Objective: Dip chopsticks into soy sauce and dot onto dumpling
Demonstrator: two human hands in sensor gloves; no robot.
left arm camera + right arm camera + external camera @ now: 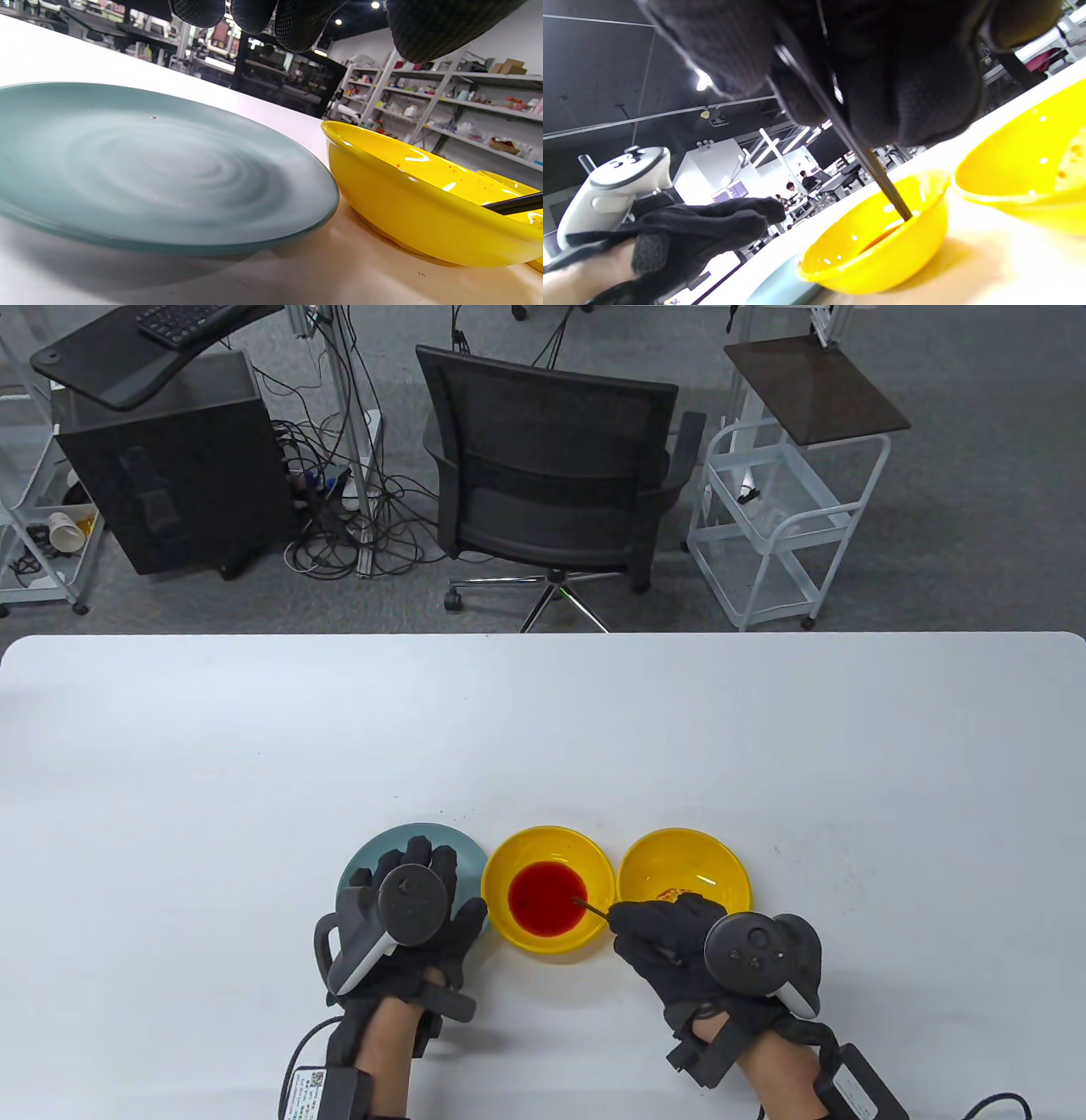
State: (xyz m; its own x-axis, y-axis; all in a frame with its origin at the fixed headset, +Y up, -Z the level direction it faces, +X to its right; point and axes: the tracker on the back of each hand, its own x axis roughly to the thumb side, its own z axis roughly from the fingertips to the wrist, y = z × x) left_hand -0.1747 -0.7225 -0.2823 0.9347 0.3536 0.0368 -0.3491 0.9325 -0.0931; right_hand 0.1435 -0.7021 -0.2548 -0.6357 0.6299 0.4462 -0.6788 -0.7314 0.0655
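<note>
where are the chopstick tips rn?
In the table view, the chopsticks, held by the right hand, reach their tips into the red sauce in the middle yellow bowl.

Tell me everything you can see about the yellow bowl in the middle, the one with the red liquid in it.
The middle yellow bowl is round, glossy and shallow, ceramic or plastic by its look. It stands upright on the white table, between the blue-grey plate and a second yellow bowl. A pool of red sauce covers its bottom, and small droplets speckle the inner wall. Dark chopsticks held by the right hand reach over its rim, tips at the sauce.
</note>
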